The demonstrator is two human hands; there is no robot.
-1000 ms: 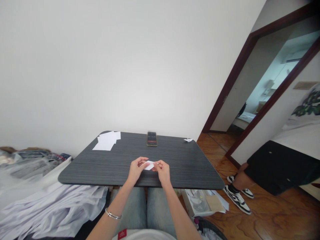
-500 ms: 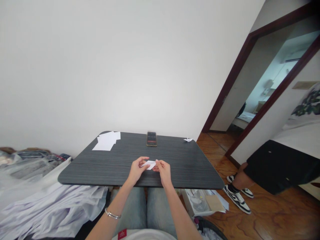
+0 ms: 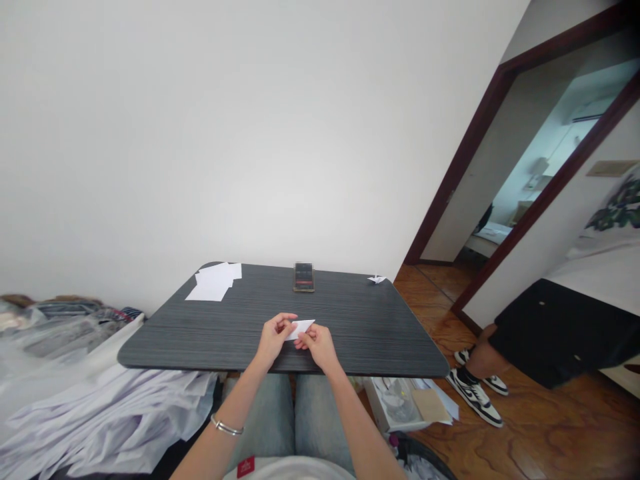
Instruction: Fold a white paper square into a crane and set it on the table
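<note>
Over the near half of a dark wood-grained table with rounded corners (image 3: 370, 333): small white folded-paper piece (image 3: 301, 327), crisp-edged, its visible part slanting to a sharp tip at the right.
Left hand (image 3: 273, 339): nearly closed, thumb and curled fingers pinching the paper's left end.
Right hand (image 3: 318, 345): half-curled, thumb and bent fingers at the paper's lower edge.
Bare forearms (image 3: 350, 407): reaching forward, slanting inward, silver-coloured bangle (image 3: 227, 427) on the left.

The right hand (image 3: 320, 345) now pinches the folded paper (image 3: 302, 327) along its near edge, no longer at its right corner; that pointed corner now shows uncovered, past the thumb.
</note>
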